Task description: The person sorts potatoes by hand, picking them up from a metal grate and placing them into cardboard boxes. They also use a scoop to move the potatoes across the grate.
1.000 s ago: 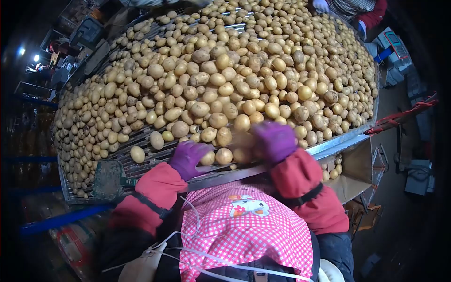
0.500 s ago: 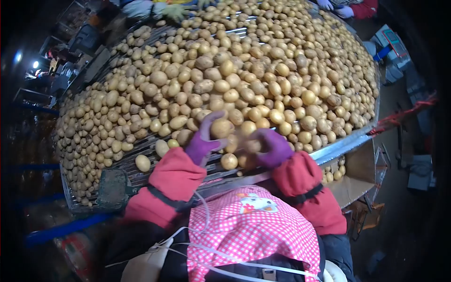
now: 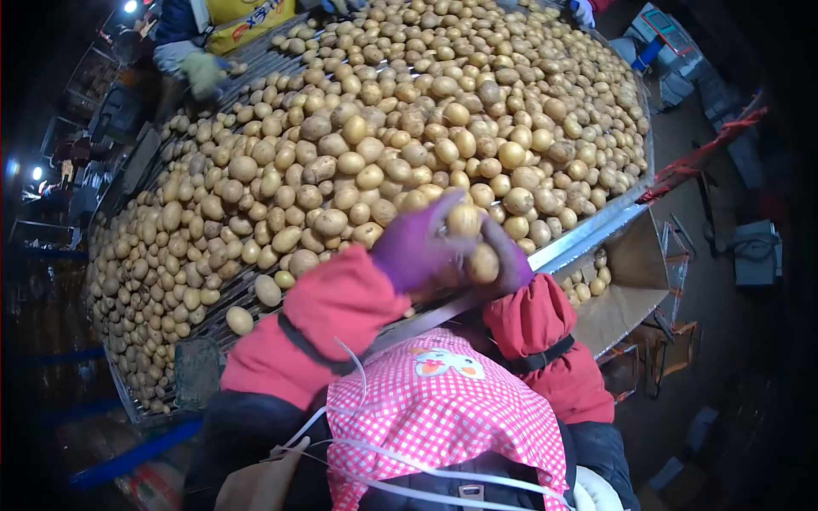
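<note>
1. While you are leaning over the slatted surface, your left hand is curling its fingers around the upper potato; blur is hiding how firm that grip is.
2. Your right hand is cupping the lower potato, fingers partly closed around it.
3. Both potatoes are sitting between your gloves, one just above the other, so a twist of either wrist could be prying one loose.
4. Because you are holding them near the metal rim, a slipping potato could be tumbling over it, perhaps into the box alongside, bruising itself.
5. Heaped potatoes are crowding your gloves; a careless nudge could be setting some rolling.
6. A loose white cord is dangling beside your left sleeve; reaching sideways could be snagging it.
</note>
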`<action>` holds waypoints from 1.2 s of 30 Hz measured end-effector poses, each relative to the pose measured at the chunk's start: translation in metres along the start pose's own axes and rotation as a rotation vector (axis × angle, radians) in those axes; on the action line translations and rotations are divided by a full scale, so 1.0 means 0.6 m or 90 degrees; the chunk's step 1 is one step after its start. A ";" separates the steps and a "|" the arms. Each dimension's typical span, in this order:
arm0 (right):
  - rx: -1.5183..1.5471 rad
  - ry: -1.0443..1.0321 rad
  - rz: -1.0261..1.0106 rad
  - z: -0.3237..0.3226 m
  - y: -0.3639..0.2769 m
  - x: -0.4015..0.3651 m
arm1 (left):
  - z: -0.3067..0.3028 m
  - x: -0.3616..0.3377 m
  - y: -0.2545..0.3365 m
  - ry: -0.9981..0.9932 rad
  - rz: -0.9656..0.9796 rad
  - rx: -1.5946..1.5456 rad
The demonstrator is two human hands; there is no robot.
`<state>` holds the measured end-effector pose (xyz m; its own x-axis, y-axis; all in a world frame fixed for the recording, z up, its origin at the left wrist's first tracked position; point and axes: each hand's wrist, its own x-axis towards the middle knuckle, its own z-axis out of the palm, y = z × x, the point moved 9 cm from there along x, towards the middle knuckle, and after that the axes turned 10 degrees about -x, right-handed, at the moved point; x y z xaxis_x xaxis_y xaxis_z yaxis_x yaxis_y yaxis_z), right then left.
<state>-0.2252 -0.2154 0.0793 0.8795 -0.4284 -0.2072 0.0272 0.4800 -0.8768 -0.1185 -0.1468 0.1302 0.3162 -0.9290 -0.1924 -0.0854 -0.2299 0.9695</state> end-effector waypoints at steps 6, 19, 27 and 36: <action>0.317 0.232 -0.057 -0.102 -0.079 -0.086 | -0.059 0.106 0.094 0.096 0.115 -0.058; -0.757 0.715 -0.212 -0.444 -0.122 -0.289 | -0.201 -0.125 -0.089 0.413 0.097 0.013; -1.186 -0.069 -0.535 0.132 -0.046 0.027 | -0.194 -0.256 -0.116 0.373 0.037 0.201; -0.872 -0.177 -0.256 0.146 -0.019 0.099 | 0.003 -0.132 -0.083 0.009 0.266 0.506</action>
<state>-0.1319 -0.1794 0.1151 0.9881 -0.1195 0.0968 -0.0368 -0.7949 -0.6056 -0.1406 -0.0624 0.0967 0.1233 -0.9795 0.1595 -0.8235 -0.0113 0.5672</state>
